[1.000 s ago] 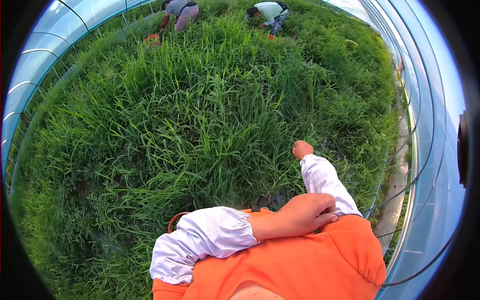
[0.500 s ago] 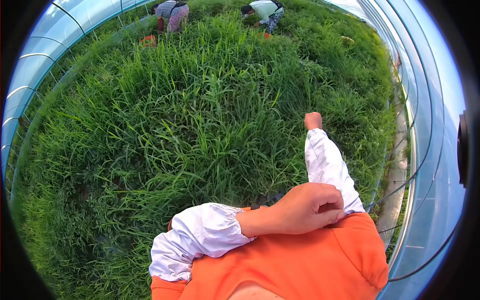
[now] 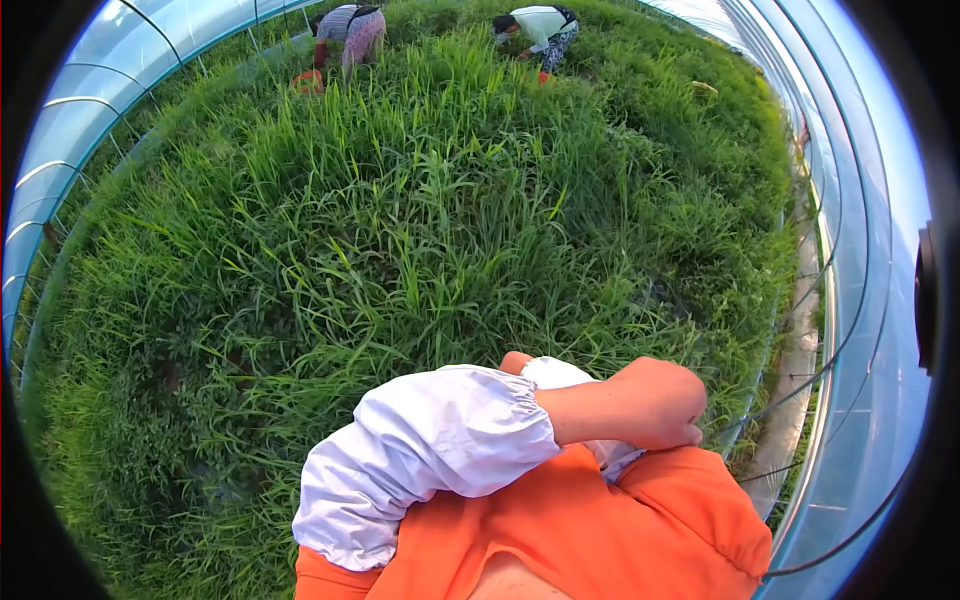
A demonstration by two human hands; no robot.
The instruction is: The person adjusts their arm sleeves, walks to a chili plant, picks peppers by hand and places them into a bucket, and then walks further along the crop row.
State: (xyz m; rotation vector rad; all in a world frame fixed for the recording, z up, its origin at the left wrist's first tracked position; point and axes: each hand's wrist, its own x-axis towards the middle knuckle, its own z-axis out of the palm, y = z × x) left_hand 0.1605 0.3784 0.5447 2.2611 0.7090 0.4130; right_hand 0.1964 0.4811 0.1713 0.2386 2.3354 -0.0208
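My left hand (image 3: pixel 665 403) is across my body at the right upper arm, its fingers curled in by the end of the white sleeve cover (image 3: pixel 565 378) on that arm. Whether cloth is pinched in it is hidden. Only a small part of my right hand (image 3: pixel 515 362) shows beyond the left forearm, in front of the grass (image 3: pixel 440 250); its fingers are hidden. A second white sleeve cover (image 3: pixel 430 430) wraps my left forearm, over an orange top (image 3: pixel 560 520).
Two people bend over the greenery at the back, one in a striped top (image 3: pixel 340 22), one in a pale top (image 3: pixel 540 22). Red containers (image 3: pixel 308 82) stand near them. A clear plastic tunnel wall (image 3: pixel 860 300) curves along the right, beside a pale strip (image 3: pixel 790 420).
My right hand has come back from the outstretched position toward my body, behind the left forearm. My left hand has shifted slightly right, and its palm has turned away.
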